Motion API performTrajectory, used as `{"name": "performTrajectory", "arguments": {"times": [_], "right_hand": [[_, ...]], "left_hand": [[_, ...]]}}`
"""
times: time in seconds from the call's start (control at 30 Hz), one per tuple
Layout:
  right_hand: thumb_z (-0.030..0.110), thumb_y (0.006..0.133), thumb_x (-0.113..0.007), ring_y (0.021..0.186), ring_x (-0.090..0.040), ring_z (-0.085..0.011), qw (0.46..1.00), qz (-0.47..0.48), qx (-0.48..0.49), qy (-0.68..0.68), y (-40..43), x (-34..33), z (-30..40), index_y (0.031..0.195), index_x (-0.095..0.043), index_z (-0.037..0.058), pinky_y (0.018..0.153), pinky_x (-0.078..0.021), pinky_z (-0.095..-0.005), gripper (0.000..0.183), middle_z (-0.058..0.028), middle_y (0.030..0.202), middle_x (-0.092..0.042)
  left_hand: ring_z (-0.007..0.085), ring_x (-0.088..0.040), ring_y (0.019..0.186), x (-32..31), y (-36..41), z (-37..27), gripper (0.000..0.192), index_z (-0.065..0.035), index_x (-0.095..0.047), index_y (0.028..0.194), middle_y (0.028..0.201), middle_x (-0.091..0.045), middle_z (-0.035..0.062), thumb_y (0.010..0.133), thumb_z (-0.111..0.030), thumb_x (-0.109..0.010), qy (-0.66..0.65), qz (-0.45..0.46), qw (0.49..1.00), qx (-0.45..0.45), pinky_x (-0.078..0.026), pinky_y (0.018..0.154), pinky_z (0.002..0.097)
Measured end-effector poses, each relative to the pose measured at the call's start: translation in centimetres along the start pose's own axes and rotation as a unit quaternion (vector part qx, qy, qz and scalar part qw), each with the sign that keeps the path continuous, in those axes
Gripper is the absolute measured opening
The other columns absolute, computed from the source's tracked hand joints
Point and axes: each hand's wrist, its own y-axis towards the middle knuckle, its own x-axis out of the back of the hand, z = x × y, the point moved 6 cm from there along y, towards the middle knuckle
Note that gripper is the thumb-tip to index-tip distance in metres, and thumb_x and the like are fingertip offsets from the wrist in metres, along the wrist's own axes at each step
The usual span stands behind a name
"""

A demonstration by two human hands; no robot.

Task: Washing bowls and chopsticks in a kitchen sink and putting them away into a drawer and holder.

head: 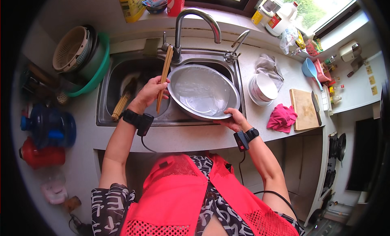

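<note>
In my left hand [154, 91] is a small bundle of wooden chopsticks [164, 80], held upright over the divider of the steel double sink [146, 123]. My right hand [234, 119] grips the near right rim of a wide metal basin [204, 89]. The basin tilts over the right bowl, and its inside looks wet and shiny. A bound-stick scrubbing brush [121, 106] leans in the left bowl, its bristle end towards the back. Behind the basin rises a chrome gooseneck faucet [198, 12], with no water seen running from it.
Right of the sink stand stacked bowls [264, 87], a grey cloth [269, 66], a pink cloth [282, 117] and a cutting board [303, 109] with a knife [316, 104] along its edge. A smaller faucet [240, 42] rises at the back. Nested basins and colanders [105, 65] stand left.
</note>
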Motion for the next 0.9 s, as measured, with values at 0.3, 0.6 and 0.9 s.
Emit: {"name": "performTrajectory", "arguments": {"times": [0.3,0.6,0.9], "right_hand": [[0.005,0.078,-0.048,0.079,-0.063,-0.0385,0.976,-0.120,0.067,-0.171,-4.5,-1.2,5.0,0.101,-0.046,-0.0182,0.069,-0.0568,-0.0478,0.033,-0.0267,0.093,-0.058],[0.010,0.076,-0.051,0.063,-0.063,-0.0255,0.874,-0.215,0.151,-0.409,-6.8,-2.4,11.5,0.090,-0.055,-0.0119,0.052,-0.0547,-0.0356,0.026,-0.0174,0.077,-0.062],[0.009,0.070,-0.049,0.057,-0.064,-0.0268,0.741,-0.206,0.235,-0.594,-9.6,-7.8,16.6,0.082,-0.058,-0.0166,0.047,-0.0541,-0.0343,0.030,-0.0194,0.069,-0.062]], "left_hand": [[0.0204,-0.062,0.069,-0.9,0.6,7.0,0.017,-0.0037,-0.046,0.103,0.082,-0.057,0.0097,0.087,-0.009,-0.049,-0.072,0.025,0.990,0.120,-0.056,0.061,0.0319],[0.0332,-0.064,0.085,-1.4,0.1,7.9,0.019,-0.0017,-0.040,0.105,0.106,-0.053,0.0202,0.089,-0.010,-0.046,-0.077,0.030,0.986,0.142,-0.057,0.067,0.0357],[0.0332,-0.064,0.086,-1.8,-0.7,7.5,0.017,-0.0024,-0.040,0.104,0.105,-0.056,0.0212,0.091,-0.011,-0.046,-0.121,0.057,0.984,0.113,-0.057,0.068,0.0344]]}}
